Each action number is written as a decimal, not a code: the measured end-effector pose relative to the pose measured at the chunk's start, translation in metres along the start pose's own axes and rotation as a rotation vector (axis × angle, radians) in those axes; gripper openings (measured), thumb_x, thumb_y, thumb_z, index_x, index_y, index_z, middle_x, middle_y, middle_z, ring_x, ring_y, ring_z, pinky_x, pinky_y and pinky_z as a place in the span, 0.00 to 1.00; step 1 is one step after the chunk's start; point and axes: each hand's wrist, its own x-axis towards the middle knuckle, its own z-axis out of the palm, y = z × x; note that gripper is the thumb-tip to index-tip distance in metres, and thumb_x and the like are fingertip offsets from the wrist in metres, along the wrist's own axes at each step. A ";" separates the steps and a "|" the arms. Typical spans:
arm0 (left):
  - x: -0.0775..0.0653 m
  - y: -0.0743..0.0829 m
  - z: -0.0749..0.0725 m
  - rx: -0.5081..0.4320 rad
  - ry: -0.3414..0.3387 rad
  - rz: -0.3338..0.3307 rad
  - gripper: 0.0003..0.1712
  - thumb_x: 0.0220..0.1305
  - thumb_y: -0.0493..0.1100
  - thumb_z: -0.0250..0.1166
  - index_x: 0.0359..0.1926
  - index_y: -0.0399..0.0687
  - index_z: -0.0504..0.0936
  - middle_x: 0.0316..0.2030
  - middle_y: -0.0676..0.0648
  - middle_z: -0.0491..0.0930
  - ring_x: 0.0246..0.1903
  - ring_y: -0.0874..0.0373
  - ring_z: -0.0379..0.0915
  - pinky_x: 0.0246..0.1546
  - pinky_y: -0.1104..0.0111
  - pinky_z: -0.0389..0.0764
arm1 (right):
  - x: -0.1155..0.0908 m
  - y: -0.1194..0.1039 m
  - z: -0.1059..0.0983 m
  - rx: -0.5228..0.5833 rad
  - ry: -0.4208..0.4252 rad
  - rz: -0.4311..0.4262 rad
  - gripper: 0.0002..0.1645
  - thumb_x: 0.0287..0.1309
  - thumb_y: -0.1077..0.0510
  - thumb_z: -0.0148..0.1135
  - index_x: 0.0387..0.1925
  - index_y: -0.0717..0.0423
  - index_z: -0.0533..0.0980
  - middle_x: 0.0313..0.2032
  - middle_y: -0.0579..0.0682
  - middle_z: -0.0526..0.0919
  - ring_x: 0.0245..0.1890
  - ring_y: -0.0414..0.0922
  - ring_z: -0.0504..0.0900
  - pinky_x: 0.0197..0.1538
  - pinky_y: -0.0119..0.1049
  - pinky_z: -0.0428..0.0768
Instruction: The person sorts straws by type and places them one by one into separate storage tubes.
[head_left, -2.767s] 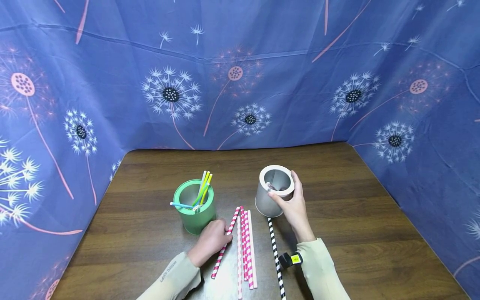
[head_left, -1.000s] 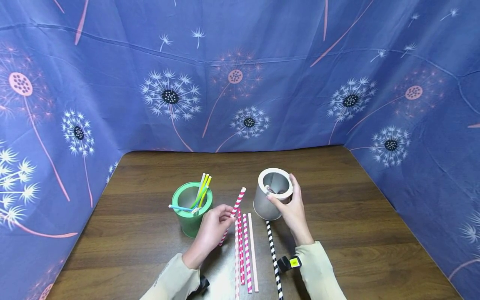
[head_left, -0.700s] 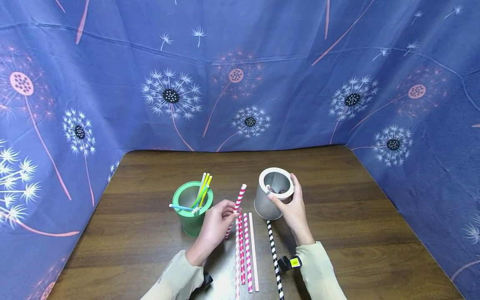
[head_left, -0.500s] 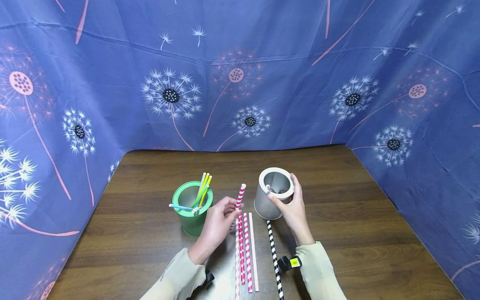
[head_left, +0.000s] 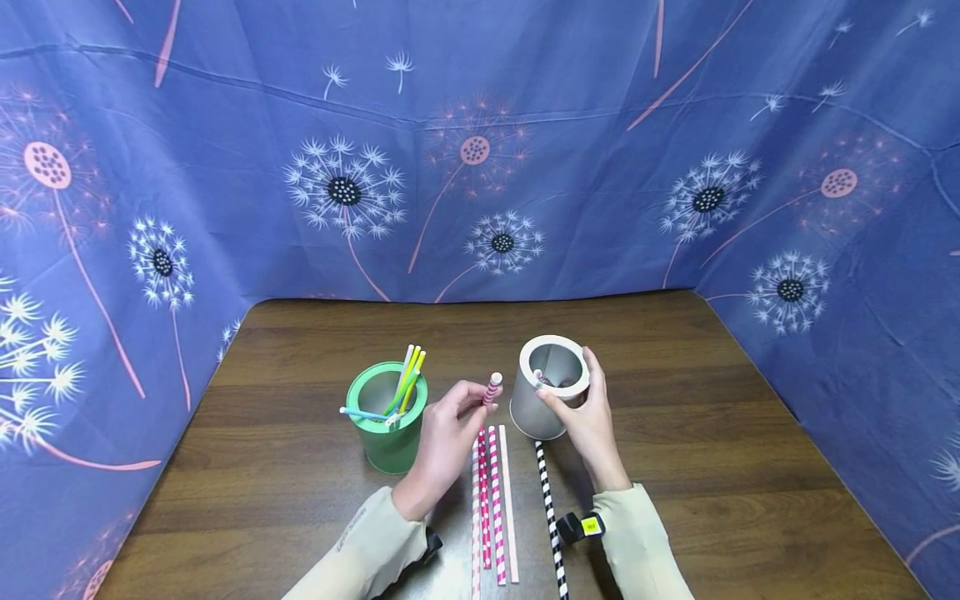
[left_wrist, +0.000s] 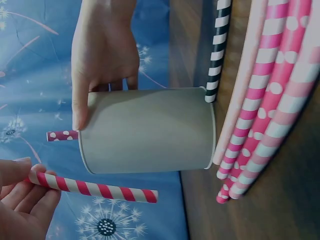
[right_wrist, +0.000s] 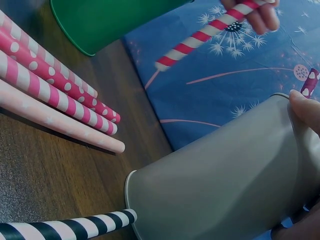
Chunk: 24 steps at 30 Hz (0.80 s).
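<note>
My left hand (head_left: 446, 437) pinches a red-and-white striped paper straw (left_wrist: 95, 189) near its upper end. The straw hangs lower end down, clear of the table and just left of a grey can (head_left: 534, 412). Around the can's right side curls my right hand (head_left: 594, 425), its thumb at the front rim. Out of the can pokes a purple straw with white spots (left_wrist: 62, 135). Left of my left hand stands a green can (head_left: 393, 450) with several thin white, yellow, green and blue sticks (head_left: 408, 379) in it.
Several pink straws (head_left: 495, 508), striped, dotted and pale, lie side by side on the wooden table (head_left: 675, 433) between my forearms. A black-and-white striped straw (head_left: 551, 517) lies right of them, its far end at the grey can's base. A blue patterned cloth (head_left: 480, 100) hangs behind.
My left hand has picked the red-and-white straw up off the table, tilted it upright and carried it right toward the grey can. The right hand keeps its hold on the can.
</note>
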 end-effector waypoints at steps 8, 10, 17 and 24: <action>0.011 0.011 0.005 0.003 0.084 0.121 0.07 0.57 0.31 0.67 0.37 0.38 0.79 0.39 0.41 0.88 0.41 0.52 0.86 0.46 0.69 0.82 | 0.000 0.000 0.000 -0.008 0.002 -0.001 0.60 0.48 0.57 0.75 0.75 0.44 0.48 0.75 0.51 0.52 0.74 0.50 0.55 0.74 0.45 0.54; 0.014 0.013 0.008 -0.028 0.105 0.157 0.07 0.57 0.32 0.68 0.37 0.37 0.78 0.40 0.41 0.88 0.42 0.51 0.86 0.46 0.68 0.82 | 0.000 0.000 0.000 -0.010 0.001 -0.002 0.60 0.48 0.57 0.75 0.75 0.44 0.48 0.75 0.51 0.52 0.74 0.50 0.55 0.74 0.45 0.54; 0.021 0.020 0.015 -0.039 0.178 0.242 0.08 0.60 0.33 0.66 0.40 0.38 0.77 0.42 0.43 0.87 0.43 0.53 0.85 0.47 0.70 0.82 | -0.001 0.000 0.000 -0.013 -0.003 0.000 0.60 0.48 0.58 0.75 0.75 0.45 0.47 0.75 0.52 0.52 0.74 0.51 0.55 0.74 0.46 0.55; 0.032 0.024 0.021 -0.116 0.186 0.235 0.10 0.63 0.36 0.64 0.45 0.38 0.76 0.46 0.43 0.86 0.48 0.54 0.83 0.50 0.69 0.81 | -0.001 -0.002 0.000 -0.010 0.002 0.004 0.60 0.47 0.58 0.75 0.75 0.46 0.48 0.75 0.52 0.52 0.73 0.50 0.56 0.74 0.45 0.55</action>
